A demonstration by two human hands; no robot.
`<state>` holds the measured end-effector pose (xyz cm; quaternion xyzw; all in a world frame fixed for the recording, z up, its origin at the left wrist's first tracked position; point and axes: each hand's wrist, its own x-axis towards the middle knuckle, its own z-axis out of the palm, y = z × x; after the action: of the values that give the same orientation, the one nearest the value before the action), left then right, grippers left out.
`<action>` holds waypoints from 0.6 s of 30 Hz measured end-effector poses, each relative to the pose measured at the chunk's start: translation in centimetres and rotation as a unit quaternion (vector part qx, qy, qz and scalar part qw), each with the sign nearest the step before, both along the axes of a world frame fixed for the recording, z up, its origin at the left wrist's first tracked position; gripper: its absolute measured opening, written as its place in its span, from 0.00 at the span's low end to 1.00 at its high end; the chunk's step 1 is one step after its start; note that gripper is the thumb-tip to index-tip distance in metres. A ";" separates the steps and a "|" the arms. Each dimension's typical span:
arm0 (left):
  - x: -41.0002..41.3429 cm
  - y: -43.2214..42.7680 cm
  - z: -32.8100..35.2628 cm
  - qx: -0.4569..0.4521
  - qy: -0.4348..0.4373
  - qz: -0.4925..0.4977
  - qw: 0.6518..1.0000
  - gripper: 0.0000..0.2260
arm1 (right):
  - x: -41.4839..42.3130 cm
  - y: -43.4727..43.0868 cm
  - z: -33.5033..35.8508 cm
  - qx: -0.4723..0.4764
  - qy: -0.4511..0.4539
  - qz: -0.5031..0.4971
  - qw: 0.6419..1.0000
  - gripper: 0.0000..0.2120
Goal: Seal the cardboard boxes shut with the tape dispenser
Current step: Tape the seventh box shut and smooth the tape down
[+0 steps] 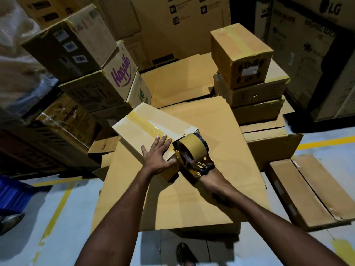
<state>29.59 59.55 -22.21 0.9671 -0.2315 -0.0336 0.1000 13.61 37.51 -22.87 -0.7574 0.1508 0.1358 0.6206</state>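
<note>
The person is bent over a long narrow carton [149,123] that lies slantwise on the left part of a big flattened cardboard sheet [221,154], its far end reaching the sheet's left edge. A glossy strip of brown tape [146,127] already runs along the carton's top seam from the far end toward the near one.

The left hand [156,156] lies flat on the lid near that end, fingers spread and straight, pressing the flaps down. The right hand [210,179] holds the tape dispenser [190,153] by its handle, though its fingers are hidden behind the frame. The roll sits right at the carton's near end, just beside the left fingertips.

I'd say the top strip is almost laid. What's left looks like drawing the tape over the end edge and down the end face, tilting the blade in to cut it, then rubbing the tail flat. Sealed boxes [242,54] are stacked at the sheet's far right corner.
</note>
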 end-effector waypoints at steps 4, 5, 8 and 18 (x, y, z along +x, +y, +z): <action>0.3 -0.6 0.2 -0.009 -0.003 0.016 1.000 0.47 | 0.3 1.3 -0.2 0.094 0.050 -0.035 0.994 0.12; 0.3 -0.7 0.2 -0.009 -0.004 0.021 1.000 0.47 | 0.3 1.9 -0.8 0.156 0.109 -0.050 0.980 0.14; 0.4 -0.8 0.1 -0.004 -0.005 0.024 1.000 0.48 | 0.2 3.3 -2.2 0.271 0.202 -0.064 0.939 0.16; 1.2 0.0 0.9 0.043 0.032 -0.007 0.999 0.49 | 0.2 0.8 -3.6 0.422 0.212 -0.095 0.876 0.16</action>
<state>30.81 59.54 -21.32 0.9673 -0.2332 -0.0756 0.0654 13.77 38.30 -26.42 -0.3582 0.2786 0.2839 0.8447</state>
